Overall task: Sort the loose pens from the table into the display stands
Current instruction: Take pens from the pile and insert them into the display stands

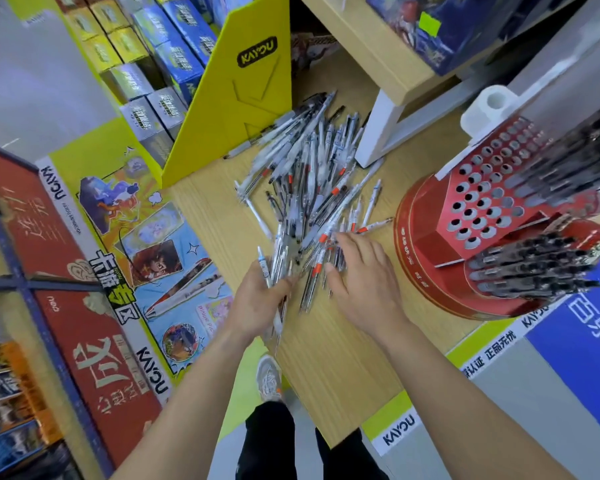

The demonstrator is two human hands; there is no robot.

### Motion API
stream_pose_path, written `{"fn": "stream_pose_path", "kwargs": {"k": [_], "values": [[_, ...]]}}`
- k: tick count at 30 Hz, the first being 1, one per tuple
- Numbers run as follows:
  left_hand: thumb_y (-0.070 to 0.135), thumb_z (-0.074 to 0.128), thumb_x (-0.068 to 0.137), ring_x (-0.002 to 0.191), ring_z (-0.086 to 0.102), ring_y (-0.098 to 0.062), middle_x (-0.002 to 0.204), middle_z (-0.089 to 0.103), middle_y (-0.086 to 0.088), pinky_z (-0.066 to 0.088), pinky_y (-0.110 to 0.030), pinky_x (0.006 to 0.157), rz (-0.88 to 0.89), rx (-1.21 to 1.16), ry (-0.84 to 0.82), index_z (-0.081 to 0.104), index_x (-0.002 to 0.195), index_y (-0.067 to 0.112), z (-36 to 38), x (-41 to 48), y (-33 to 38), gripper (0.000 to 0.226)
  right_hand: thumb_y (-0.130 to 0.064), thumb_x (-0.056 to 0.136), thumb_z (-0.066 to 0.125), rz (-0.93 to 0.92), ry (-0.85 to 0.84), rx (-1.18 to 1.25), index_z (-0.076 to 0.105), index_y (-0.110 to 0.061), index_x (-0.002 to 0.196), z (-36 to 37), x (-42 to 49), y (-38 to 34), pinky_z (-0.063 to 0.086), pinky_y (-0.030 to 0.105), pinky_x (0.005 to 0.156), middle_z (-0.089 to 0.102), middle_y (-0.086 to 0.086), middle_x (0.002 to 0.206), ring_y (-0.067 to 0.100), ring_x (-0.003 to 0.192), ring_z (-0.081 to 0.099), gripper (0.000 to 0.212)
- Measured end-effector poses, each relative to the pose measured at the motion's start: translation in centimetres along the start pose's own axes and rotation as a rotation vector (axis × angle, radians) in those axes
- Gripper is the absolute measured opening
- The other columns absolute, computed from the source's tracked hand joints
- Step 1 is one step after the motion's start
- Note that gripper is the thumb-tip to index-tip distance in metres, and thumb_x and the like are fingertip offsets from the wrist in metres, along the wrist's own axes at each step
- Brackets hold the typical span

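The wooden table (343, 368) is carrying everything, and its near corner is jutting toward the person, so any pen nudged that way is likely heading for the floor. The red display stand (421, 258) is sitting at the table's right side, with dark-capped pens (534, 268) filling its lower tier and many holes in the sloped panel (478, 202) showing empty. It is standing close to the right forearm, so a wide sweep could be knocking it or dislodging what is already slotted. The pile of loose pens (309, 174) is sprawling across the middle of the table, from the yellow divider (243, 98) down to the hands. Several kinds are lying tangled together (some with orange-red bands, some plain), so a hurried grab is risking mixed types going into one section. The right hand (364, 282) is lying palm down with fingers spread and flat on the pile's near edge, holding nothing. Pressing and raking like this could be rolling round barrels sideways, toward the stand's base or off the front edge. The left hand (253, 303) is curling around a bundle of pens (274, 271), gripping them loosely fanned. Adding more to that uneven bundle may be letting one slide out below the palm, just over the table's edge.
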State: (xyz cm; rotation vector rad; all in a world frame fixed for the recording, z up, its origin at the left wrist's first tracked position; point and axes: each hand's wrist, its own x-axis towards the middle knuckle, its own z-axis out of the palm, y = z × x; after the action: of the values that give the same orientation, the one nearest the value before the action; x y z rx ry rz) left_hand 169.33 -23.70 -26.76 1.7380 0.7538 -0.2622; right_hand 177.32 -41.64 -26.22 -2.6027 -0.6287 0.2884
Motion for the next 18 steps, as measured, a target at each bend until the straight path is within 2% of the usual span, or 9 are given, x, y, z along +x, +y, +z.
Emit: {"fn": "stream_pose_path", "kwargs": {"k": [2,6,9,12,15,18], "values": [[0.016,0.063,0.098,0.080,0.064,0.008,0.094,0.074,0.008,0.043,-0.007,0.066,-0.008,-0.014,0.001,0.064,0.113,0.019,-0.4,-1.1,-0.4,0.015,-0.039,0.101,0.046,-0.009,-0.009,0.028,0.044,-0.015,0.147,-0.1,0.6,-0.8,0.034,0.041,0.116,0.050,0.001,0.145,0.021,0.136,0.040,0.052],[0.007,0.058,0.100,0.070,0.064,-0.013,0.076,0.071,-0.004,0.048,-0.017,0.066,-0.011,-0.130,-0.048,0.062,0.106,0.012,-1.0,-3.0,-0.7,0.009,-0.032,0.101,0.051,-0.041,-0.037,0.048,0.049,-0.015,0.145,-0.1,1.8,-2.3,0.035,0.039,0.114,0.054,0.002,0.139,0.021,0.131,0.043,0.047],[0.005,0.057,0.101,0.065,0.062,-0.015,0.071,0.066,-0.002,0.050,-0.021,0.064,-0.026,-0.190,-0.062,0.060,0.107,0.010,-1.6,-3.8,-1.2,0.008,-0.033,0.102,0.051,-0.052,-0.043,0.049,0.052,-0.016,0.141,-0.1,2.4,-3.4,0.038,0.037,0.108,0.058,0.001,0.131,0.021,0.125,0.047,0.043],[0.001,0.056,0.101,0.061,0.060,-0.016,0.067,0.062,0.001,0.050,-0.023,0.058,-0.039,-0.224,-0.088,0.059,0.102,0.010,-2.0,-4.5,-1.3,0.009,-0.035,0.102,0.049,-0.022,-0.119,0.129,0.055,-0.019,0.138,0.0,3.3,-4.8,0.045,0.040,0.100,0.062,-0.003,0.121,0.018,0.117,0.052,0.040],[0.000,0.056,0.101,0.060,0.059,-0.015,0.063,0.061,0.012,0.049,-0.023,0.056,-0.054,-0.262,-0.102,0.058,0.105,0.017,-1.9,-5.1,-1.2,0.017,-0.040,0.103,0.048,0.039,-0.182,0.185,0.047,-0.021,0.145,0.1,4.7,-6.0,0.052,0.041,0.090,0.062,-0.006,0.117,0.015,0.107,0.057,0.046],[0.001,0.058,0.100,0.064,0.059,-0.019,0.068,0.062,0.012,0.049,-0.027,0.061,-0.033,-0.270,-0.107,0.058,0.106,0.020,-1.7,-5.0,-1.5,0.020,-0.045,0.103,0.048,0.101,-0.245,0.221,0.032,-0.021,0.153,0.1,5.9,-6.8,0.056,0.042,0.077,0.065,-0.008,0.106,0.016,0.089,0.063,0.058]]}}
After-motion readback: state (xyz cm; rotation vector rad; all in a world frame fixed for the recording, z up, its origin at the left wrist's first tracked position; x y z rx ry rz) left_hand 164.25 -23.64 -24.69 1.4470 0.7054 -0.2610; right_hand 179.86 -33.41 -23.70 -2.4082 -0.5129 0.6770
